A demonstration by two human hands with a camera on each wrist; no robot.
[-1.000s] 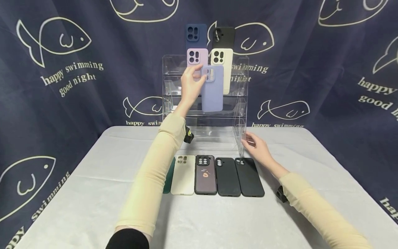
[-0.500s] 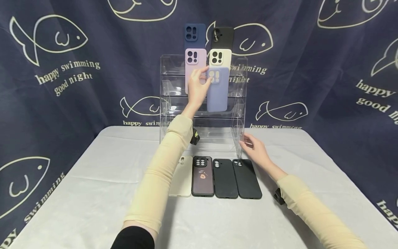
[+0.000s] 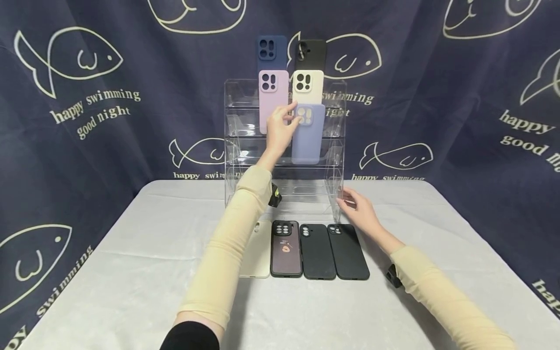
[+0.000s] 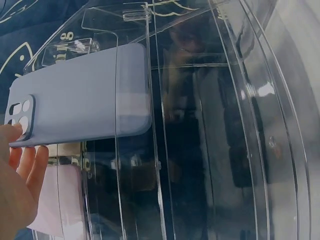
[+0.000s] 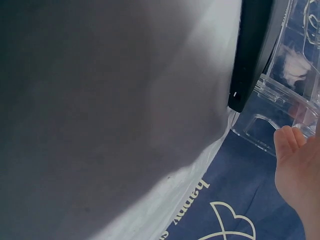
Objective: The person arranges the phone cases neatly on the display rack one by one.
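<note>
My left hand (image 3: pixel 281 129) pinches a periwinkle phone case (image 3: pixel 307 146) at its camera cutout. This case stands upright at a tier of the clear plastic display rack (image 3: pixel 284 189), on the right side, overlapping a white phone case (image 3: pixel 316 87). Beside it my fingers overlap a lilac phone case (image 3: pixel 268 114). In the left wrist view the periwinkle case (image 4: pixel 80 100) shows partly through a clear panel. My right hand (image 3: pixel 362 211) holds the rack's right side panel low down; in the right wrist view its fingers (image 5: pixel 286 142) lie against the clear plastic.
At the top tier stand a navy case (image 3: pixel 280 53) and a black case (image 3: pixel 316 58). Before the rack lie a cream case (image 3: pixel 258 255), a dark printed case (image 3: pixel 286 260) and two black cases (image 3: pixel 318 257) on the white tablecloth (image 3: pixel 153 272). My left forearm partly covers the row.
My left hand has carried the periwinkle case right and then slightly down, from in front of the gap to in front of the white case. The right hand stays at the rack's side.
</note>
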